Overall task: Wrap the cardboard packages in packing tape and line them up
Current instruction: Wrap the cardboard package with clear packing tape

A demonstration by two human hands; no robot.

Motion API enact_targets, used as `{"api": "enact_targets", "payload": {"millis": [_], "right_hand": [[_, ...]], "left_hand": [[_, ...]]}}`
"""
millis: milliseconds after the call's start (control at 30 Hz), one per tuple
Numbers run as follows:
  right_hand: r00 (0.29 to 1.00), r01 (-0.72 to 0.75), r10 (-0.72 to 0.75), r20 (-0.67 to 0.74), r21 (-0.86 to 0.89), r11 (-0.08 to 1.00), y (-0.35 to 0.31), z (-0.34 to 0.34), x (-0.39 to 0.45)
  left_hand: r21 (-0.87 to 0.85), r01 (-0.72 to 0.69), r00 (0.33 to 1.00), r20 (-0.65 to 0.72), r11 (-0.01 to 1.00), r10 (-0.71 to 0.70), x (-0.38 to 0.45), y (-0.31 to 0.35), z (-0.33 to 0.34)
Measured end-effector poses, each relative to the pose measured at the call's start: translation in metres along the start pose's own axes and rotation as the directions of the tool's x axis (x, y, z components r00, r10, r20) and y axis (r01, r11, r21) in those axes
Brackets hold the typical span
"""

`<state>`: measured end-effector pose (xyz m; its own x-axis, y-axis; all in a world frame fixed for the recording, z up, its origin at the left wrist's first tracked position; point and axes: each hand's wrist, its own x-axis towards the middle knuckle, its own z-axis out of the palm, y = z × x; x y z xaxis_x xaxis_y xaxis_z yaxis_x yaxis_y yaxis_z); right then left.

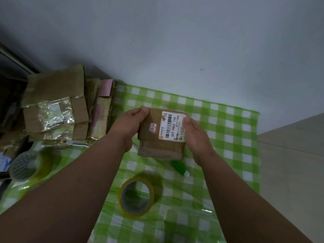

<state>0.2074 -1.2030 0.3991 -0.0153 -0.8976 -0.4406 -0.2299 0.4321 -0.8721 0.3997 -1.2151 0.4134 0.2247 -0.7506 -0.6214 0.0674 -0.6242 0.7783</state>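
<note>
A brown cardboard package with a white shipping label and a small handwritten sticker is held over the green checked cloth. My left hand grips its left side, thumb on the top edge. My right hand holds its right side, thumb pressing the label's corner. A roll of yellowish packing tape lies on the cloth in front of the package. A second tape roll stands at the left. Several taped cardboard packages are stacked at the back left.
A green cylindrical object with a white tip lies partly under the package. A white wall rises right behind the cloth. The cloth ends at the right, where a pale surface begins. Dark clutter sits at the far left.
</note>
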Motion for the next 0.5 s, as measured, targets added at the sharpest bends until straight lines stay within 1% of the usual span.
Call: {"api": "enact_targets", "payload": {"millis": [67, 133, 200, 367, 500], "right_hand": [[0.993, -0.098, 0.092, 0.071, 0.088, 0.991, 0.002, -0.006, -0.003], [0.976, -0.186, 0.165, 0.144, 0.148, 0.971, 0.002, -0.013, -0.006], [0.958, -0.248, 0.215, 0.189, 0.17, 0.954, 0.001, -0.019, -0.01], [0.949, -0.286, 0.267, 0.167, 0.107, 0.952, -0.006, -0.032, -0.017], [0.95, -0.284, 0.273, 0.154, 0.052, 0.957, -0.009, -0.041, -0.017]], "left_hand": [[-0.075, 0.075, 0.997, -0.013, 0.994, -0.077, -0.002, 0.0, -0.003], [-0.153, 0.195, 0.979, -0.031, 0.969, -0.202, -0.006, 0.0, -0.006], [-0.173, 0.286, 0.955, -0.027, 0.943, -0.294, -0.01, -0.002, -0.009], [-0.144, 0.367, 0.93, 0.058, 0.919, -0.363, -0.015, -0.009, -0.006], [-0.194, 0.444, 0.896, 0.118, 0.875, -0.428, -0.018, -0.014, -0.003]]}}
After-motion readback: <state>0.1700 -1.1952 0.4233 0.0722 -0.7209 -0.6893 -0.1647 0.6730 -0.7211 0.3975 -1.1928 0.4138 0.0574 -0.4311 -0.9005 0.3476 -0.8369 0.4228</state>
